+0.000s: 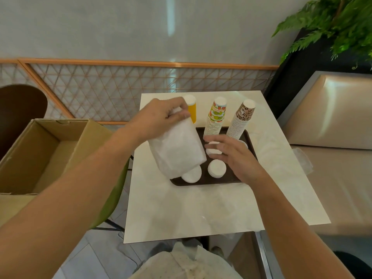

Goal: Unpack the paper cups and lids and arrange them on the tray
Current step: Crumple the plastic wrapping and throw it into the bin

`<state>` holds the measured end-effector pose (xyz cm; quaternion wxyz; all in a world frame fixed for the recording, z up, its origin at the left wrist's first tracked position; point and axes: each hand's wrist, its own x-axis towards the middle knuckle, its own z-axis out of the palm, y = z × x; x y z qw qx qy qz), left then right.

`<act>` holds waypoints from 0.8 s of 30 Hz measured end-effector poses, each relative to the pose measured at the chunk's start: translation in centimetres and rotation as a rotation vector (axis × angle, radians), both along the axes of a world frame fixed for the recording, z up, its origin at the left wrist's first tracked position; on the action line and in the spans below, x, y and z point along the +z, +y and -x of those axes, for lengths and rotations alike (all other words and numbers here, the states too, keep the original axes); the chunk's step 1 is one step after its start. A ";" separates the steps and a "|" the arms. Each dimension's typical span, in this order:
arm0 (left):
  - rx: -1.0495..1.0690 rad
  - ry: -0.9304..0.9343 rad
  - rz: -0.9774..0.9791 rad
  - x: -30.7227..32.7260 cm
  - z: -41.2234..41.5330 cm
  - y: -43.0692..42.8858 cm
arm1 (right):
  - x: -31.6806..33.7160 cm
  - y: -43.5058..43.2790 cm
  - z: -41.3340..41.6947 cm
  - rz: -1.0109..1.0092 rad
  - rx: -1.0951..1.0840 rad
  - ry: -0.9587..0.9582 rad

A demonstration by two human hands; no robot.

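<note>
My left hand [163, 115] grips the top of a white plastic sleeve of lids [177, 150], held tilted over the dark brown tray [203, 181]. A white lid stack [192, 174] pokes out of the sleeve's lower end onto the tray. Another white lid stack [217, 168] stands on the tray beside it. My right hand [231, 156] hovers with spread fingers over more white lids [212, 151]. Three upside-down cup stacks stand at the tray's far side: yellow [192, 111], fruit-patterned [216, 119] and leopard-patterned [240, 121].
The tray lies on a cream square table [181, 214]. An open cardboard box [40, 156] sits on a green chair to the left. A beige bench [332, 137] runs along the right, with crumpled clear plastic [304, 160] on it. A lattice partition stands behind.
</note>
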<state>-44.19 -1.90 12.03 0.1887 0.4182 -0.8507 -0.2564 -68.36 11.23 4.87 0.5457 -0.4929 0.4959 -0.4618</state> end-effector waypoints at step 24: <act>0.338 0.649 -1.064 -7.9 0.2 7.3 | -1.8 -0.3 -6.7 -0.157 -0.261 0.121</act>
